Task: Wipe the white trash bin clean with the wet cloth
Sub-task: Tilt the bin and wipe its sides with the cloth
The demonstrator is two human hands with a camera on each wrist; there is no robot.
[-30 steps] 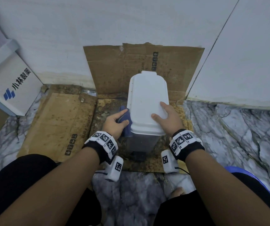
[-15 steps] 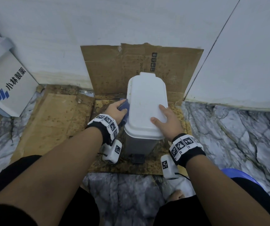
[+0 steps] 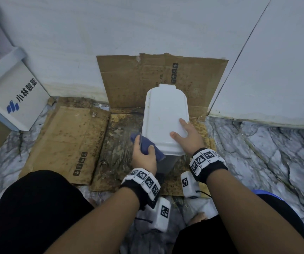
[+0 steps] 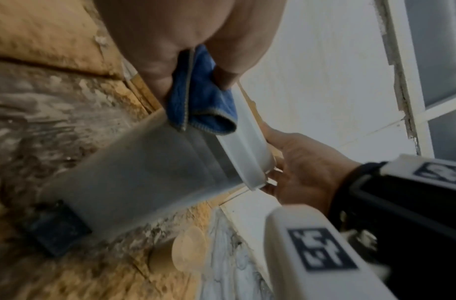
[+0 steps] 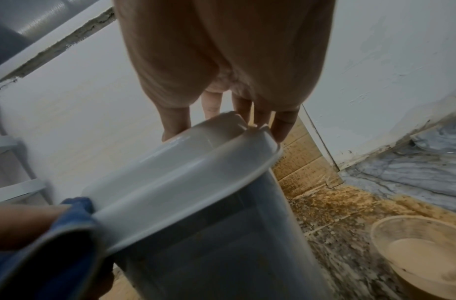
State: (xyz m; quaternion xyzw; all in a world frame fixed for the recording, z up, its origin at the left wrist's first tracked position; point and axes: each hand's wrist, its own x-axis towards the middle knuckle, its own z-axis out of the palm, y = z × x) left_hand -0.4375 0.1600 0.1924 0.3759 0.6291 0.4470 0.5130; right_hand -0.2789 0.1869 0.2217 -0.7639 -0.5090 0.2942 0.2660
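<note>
The white trash bin (image 3: 163, 116) stands lid down on stained cardboard, its dark pedal (image 4: 54, 227) at the near foot. My left hand (image 3: 143, 157) grips a folded blue cloth (image 3: 148, 146) and holds it against the bin's left side, just under the lid rim near the front corner. The left wrist view shows the blue cloth (image 4: 201, 97) pinched between thumb and fingers against the lid rim (image 4: 245, 146). My right hand (image 3: 188, 137) rests on the lid's front right part, thumb and forefinger on top. Its other fingers (image 5: 281, 125) reach straight down past the right edge.
Soiled flattened cardboard (image 3: 65, 136) covers the floor and leans on the wall behind the bin. A white box (image 3: 17, 96) stands at the left. A plastic cup of brown liquid (image 5: 422, 253) sits on the floor right of the bin. Marble floor (image 3: 266, 153) spreads to the right.
My left hand has drawn the cloth back along the bin's left side from the far part toward the near front corner. The right hand has stayed on the lid.
</note>
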